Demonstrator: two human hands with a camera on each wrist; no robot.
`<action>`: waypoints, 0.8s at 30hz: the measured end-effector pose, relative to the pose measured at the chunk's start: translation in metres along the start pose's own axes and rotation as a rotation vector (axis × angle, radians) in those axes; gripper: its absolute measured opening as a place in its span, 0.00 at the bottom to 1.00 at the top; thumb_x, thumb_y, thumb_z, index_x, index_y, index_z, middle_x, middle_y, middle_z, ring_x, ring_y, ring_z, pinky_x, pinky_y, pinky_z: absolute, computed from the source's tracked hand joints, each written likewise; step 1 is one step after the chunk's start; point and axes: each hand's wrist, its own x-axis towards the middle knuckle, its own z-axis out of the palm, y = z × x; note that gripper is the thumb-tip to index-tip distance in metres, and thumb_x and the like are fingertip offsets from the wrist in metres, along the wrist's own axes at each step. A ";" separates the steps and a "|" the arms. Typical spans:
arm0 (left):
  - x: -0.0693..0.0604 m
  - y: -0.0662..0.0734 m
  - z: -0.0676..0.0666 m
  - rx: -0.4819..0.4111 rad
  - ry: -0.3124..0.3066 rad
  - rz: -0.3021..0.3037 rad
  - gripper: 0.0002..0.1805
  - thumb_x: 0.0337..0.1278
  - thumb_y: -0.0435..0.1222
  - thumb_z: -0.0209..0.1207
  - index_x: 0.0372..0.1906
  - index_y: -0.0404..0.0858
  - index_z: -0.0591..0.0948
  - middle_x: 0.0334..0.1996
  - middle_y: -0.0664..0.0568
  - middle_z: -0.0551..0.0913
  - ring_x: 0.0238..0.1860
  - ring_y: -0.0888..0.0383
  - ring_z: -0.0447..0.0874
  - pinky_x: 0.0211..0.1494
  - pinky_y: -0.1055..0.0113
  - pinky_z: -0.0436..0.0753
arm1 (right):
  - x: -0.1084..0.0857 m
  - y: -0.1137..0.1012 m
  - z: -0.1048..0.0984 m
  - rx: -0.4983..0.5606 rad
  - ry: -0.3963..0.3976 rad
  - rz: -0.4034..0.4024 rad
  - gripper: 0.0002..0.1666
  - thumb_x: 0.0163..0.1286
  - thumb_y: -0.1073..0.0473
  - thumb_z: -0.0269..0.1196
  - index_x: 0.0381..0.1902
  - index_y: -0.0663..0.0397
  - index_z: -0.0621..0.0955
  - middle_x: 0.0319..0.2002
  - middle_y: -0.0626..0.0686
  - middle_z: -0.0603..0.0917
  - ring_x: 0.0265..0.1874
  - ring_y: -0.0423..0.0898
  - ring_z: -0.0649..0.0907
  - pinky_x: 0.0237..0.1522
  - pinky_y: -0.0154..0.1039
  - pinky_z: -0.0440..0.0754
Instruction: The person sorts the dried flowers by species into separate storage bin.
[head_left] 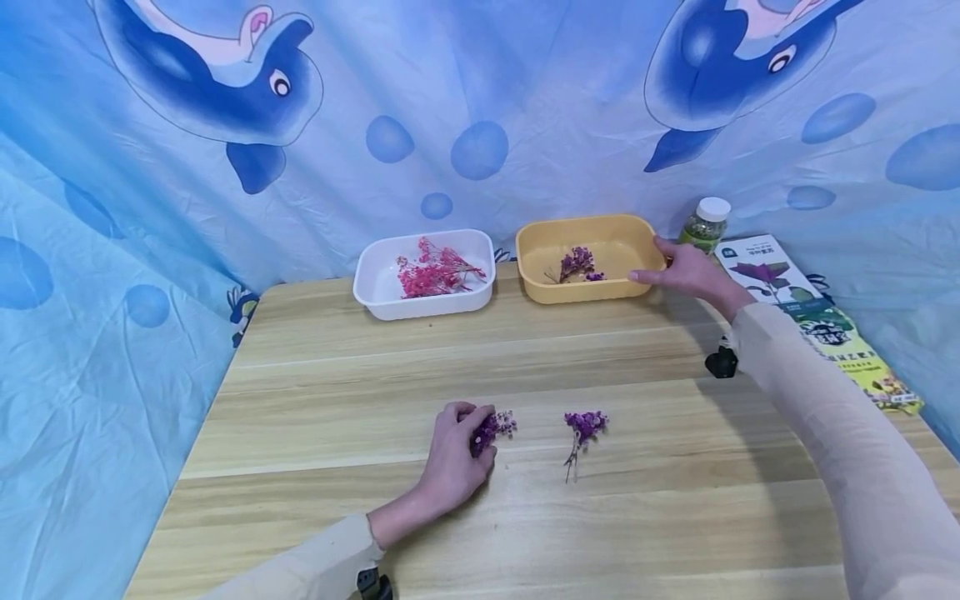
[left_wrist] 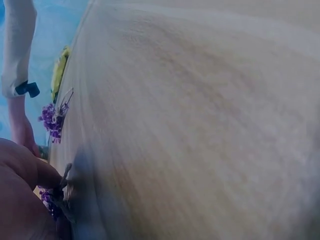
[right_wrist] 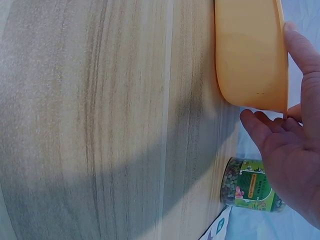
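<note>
My left hand point(head_left: 455, 460) is low over the wooden table, its thumb and fingers around a sprig of purple dried flowers point(head_left: 487, 429); the palm hides part of it. In the left wrist view, its thin stems point(left_wrist: 65, 177) show beside the fingers. A second purple sprig point(head_left: 585, 427) lies a short way to the right, stems toward the near edge. My right hand point(head_left: 693, 273) grips the right end of a yellow tray point(head_left: 540, 291), which holds more purple flowers point(head_left: 577, 263). The right wrist view shows the fingers point(right_wrist: 255, 131) at the tray's end.
Left of the yellow tray stands a white tray point(head_left: 427, 309) with pink dried flowers point(head_left: 438, 271). Behind my right hand is a jar with a white lid point(head_left: 705, 225). Printed packets point(head_left: 840, 343) lie along the table's right edge. A blue patterned curtain point(head_left: 480, 83) hangs behind.
</note>
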 end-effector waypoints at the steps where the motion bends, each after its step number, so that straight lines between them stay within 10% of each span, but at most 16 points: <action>1: 0.000 0.000 -0.001 0.004 0.001 0.007 0.32 0.40 0.24 0.71 0.58 0.29 0.80 0.52 0.35 0.74 0.52 0.41 0.71 0.56 0.48 0.77 | 0.000 0.000 0.000 -0.001 0.001 0.000 0.74 0.55 0.21 0.64 0.79 0.56 0.41 0.75 0.71 0.49 0.71 0.72 0.56 0.68 0.65 0.59; 9: 0.007 0.001 -0.007 0.013 -0.005 0.054 0.28 0.41 0.20 0.68 0.55 0.27 0.82 0.47 0.34 0.78 0.46 0.41 0.79 0.52 0.50 0.83 | 0.000 0.001 0.001 -0.003 0.004 -0.003 0.75 0.54 0.20 0.63 0.79 0.56 0.40 0.75 0.71 0.49 0.71 0.72 0.56 0.68 0.65 0.59; 18: 0.021 0.001 -0.017 -0.190 -0.082 0.041 0.24 0.48 0.15 0.61 0.55 0.20 0.79 0.46 0.31 0.81 0.45 0.40 0.85 0.47 0.65 0.86 | 0.001 0.002 -0.001 0.004 0.003 -0.017 0.72 0.58 0.23 0.64 0.79 0.57 0.40 0.76 0.70 0.48 0.71 0.72 0.56 0.68 0.65 0.59; 24: 0.032 -0.004 -0.021 -0.303 -0.138 -0.057 0.25 0.54 0.17 0.61 0.59 0.20 0.75 0.50 0.28 0.81 0.47 0.41 0.86 0.44 0.71 0.85 | 0.001 0.002 -0.001 -0.004 0.001 -0.019 0.74 0.56 0.21 0.63 0.79 0.57 0.40 0.75 0.71 0.48 0.71 0.72 0.57 0.68 0.64 0.61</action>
